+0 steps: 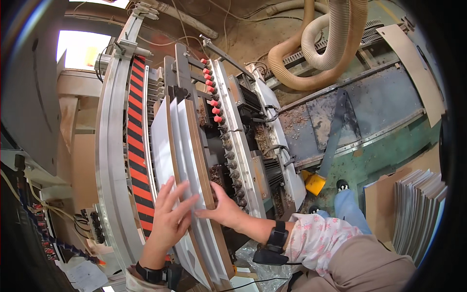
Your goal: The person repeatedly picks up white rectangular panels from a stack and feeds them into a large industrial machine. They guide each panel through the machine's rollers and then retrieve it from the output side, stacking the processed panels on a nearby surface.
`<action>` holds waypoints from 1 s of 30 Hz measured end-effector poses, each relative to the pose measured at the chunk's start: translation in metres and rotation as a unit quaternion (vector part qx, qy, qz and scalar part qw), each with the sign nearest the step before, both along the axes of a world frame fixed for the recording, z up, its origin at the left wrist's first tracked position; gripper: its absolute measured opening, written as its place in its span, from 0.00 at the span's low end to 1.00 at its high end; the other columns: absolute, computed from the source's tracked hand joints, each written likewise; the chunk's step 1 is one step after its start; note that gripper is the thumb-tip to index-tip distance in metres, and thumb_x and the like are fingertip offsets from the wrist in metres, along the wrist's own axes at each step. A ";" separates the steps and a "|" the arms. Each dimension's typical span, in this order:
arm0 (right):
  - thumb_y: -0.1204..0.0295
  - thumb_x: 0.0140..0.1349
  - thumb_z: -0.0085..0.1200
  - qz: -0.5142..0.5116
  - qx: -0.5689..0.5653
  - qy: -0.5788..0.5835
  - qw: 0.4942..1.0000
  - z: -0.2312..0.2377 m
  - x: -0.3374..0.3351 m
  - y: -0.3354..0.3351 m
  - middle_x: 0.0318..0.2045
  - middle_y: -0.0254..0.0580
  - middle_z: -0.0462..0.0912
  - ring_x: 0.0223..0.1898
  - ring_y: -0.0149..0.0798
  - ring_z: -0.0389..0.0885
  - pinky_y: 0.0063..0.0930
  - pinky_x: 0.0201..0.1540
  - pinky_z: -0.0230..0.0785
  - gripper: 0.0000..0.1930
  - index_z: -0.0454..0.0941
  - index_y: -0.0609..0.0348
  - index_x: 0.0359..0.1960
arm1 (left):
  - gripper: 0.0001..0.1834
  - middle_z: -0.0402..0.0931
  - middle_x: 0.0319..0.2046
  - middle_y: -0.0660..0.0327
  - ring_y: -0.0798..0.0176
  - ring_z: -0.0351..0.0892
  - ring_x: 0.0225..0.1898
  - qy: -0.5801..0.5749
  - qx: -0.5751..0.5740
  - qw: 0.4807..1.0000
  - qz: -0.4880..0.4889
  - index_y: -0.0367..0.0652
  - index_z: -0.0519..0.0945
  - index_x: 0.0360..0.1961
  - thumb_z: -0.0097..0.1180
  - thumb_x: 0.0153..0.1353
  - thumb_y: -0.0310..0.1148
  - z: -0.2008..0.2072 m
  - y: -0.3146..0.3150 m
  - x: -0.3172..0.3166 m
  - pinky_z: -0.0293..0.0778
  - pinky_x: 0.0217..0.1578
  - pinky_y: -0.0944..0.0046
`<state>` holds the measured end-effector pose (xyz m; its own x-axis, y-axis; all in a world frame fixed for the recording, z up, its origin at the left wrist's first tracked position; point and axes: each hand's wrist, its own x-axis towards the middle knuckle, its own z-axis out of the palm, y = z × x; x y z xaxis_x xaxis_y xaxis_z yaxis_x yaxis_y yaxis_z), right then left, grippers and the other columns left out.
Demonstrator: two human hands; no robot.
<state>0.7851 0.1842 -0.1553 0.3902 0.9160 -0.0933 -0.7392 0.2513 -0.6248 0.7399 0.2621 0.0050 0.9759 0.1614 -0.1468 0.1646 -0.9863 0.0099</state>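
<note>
Several long white-faced boards with brown edges lie side by side along the machine, closely packed. My left hand is over the boards at their near part, its fingers spread apart and pointing away from me. Close by on the right, my right hand is at the brown edge of the rightmost board. Its thumb reaches left across the white face, and a finger extends forward beside the edge. The thumb and finger stand wide apart; the other fingers are hidden under the hand. Both wrists wear black straps.
A row of red-capped and dark fittings runs right of the boards. Left is a red-and-black striped rail. Ribbed hoses hang at the back. A yellow-ended grey bar leans mid-right. Stacked panels stand at right.
</note>
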 end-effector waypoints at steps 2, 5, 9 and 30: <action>0.62 0.45 0.66 -0.033 -0.009 -0.055 0.998 0.007 -0.004 0.008 0.53 0.49 0.65 0.54 0.38 0.65 0.29 0.55 0.58 0.47 0.45 0.62 0.61 | 0.15 0.70 0.49 0.60 0.49 0.56 0.61 0.095 0.062 0.990 -0.081 0.45 0.77 0.35 0.55 0.42 0.24 0.005 0.006 0.004 0.50 0.59 0.46; 0.59 0.46 0.65 -0.052 -0.068 -0.089 0.992 0.007 -0.007 0.012 0.53 0.47 0.66 0.54 0.37 0.65 0.28 0.55 0.58 0.45 0.49 0.62 0.60 | 0.09 0.75 0.41 0.64 0.51 0.63 0.57 0.079 0.075 0.991 -0.084 0.45 0.77 0.28 0.55 0.40 0.26 0.021 0.015 0.002 0.48 0.60 0.43; 0.58 0.51 0.60 0.082 -0.011 0.035 0.996 -0.002 0.014 0.001 0.46 0.43 0.72 0.48 0.34 0.69 0.26 0.51 0.62 0.33 0.61 0.63 0.54 | 0.05 0.76 0.36 0.62 0.50 0.65 0.56 0.035 0.072 0.995 -0.056 0.42 0.75 0.22 0.54 0.39 0.26 0.042 0.026 -0.014 0.49 0.60 0.43; 0.58 0.39 0.68 -0.022 -0.077 -0.085 0.993 0.003 0.015 0.032 0.51 0.53 0.67 0.52 0.43 0.68 0.31 0.55 0.59 0.47 0.52 0.69 0.56 | 0.15 0.74 0.40 0.66 0.53 0.64 0.56 0.092 0.090 0.987 -0.099 0.47 0.77 0.35 0.54 0.41 0.26 0.004 0.012 0.009 0.52 0.59 0.45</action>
<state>0.7997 0.2161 -0.1522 0.4513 0.8779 -0.1600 -0.6098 0.1725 -0.7736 0.7492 0.2737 0.0085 0.9507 0.0106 -0.3101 -0.0482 -0.9822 -0.1814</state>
